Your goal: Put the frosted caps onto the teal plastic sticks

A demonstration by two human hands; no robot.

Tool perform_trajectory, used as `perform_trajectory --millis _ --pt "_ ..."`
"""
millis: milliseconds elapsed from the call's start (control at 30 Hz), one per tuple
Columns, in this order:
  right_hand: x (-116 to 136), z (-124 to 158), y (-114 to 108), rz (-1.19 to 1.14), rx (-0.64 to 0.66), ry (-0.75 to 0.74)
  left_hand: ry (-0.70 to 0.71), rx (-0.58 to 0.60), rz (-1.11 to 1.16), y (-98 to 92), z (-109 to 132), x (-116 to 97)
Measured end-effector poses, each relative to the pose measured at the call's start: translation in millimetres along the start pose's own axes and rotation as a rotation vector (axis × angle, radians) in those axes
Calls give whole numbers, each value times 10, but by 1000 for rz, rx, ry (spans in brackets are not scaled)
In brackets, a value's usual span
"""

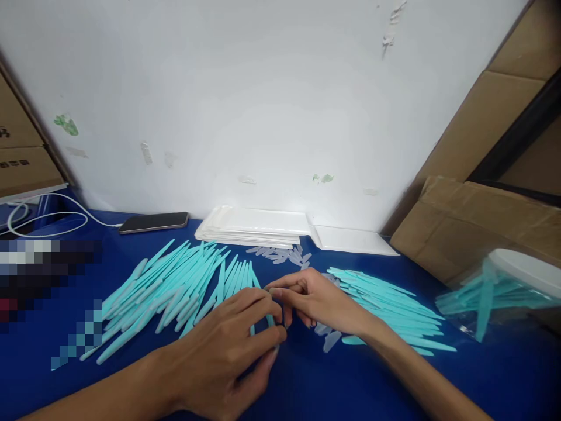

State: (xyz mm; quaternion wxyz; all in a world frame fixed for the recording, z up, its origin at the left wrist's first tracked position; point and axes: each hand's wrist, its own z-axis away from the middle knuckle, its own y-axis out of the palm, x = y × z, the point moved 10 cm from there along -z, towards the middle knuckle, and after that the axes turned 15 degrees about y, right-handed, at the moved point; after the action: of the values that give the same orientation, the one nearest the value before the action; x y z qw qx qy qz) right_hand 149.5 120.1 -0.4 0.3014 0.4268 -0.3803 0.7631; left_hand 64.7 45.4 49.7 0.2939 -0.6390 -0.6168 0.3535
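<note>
My left hand (228, 345) and my right hand (319, 301) meet at the middle of the blue table (65, 386). Both are closed in a pinch on one turquoise stick (270, 320), which is mostly hidden by the fingers. A fanned pile of turquoise sticks (175, 286) with pale caps on their tips lies to the left. A second pile of bare turquoise sticks (385, 304) lies to the right, under my right wrist. Small clear caps (283, 254) are scattered just behind my hands, and a few more (328, 339) lie beneath my right hand.
A stack of white plastic bags (258, 225) lies against the white wall. A dark phone (153, 222) with a white cable (48, 216) sits at the back left. A clear tub (499, 292) holding more sticks stands at the right, before cardboard boxes (473, 228).
</note>
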Motion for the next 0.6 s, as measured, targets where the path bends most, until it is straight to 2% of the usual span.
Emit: perform_trajectory --millis 67,133,267,300,333,367,433,600 --pt "-8 1 -76 40 -56 9 -66 65 4 72 23 69" --pt "7 17 -274 139 -213 -13 -130 127 -13 141 61 149" --pt "105 226 -899 622 -779 -31 -236 249 3 278 147 289" --pt "103 285 -1048 730 -884 5 -255 268 14 297 160 312" --pt "80 328 -1185 780 -937 35 -276 280 20 306 169 333" --pt "43 352 -1306 780 -937 46 -295 289 22 310 175 352" --pt "-83 365 -1519 729 -855 66 -321 303 14 311 180 379" --pt "-635 368 -1923 606 -578 271 -340 313 -79 290 206 447"
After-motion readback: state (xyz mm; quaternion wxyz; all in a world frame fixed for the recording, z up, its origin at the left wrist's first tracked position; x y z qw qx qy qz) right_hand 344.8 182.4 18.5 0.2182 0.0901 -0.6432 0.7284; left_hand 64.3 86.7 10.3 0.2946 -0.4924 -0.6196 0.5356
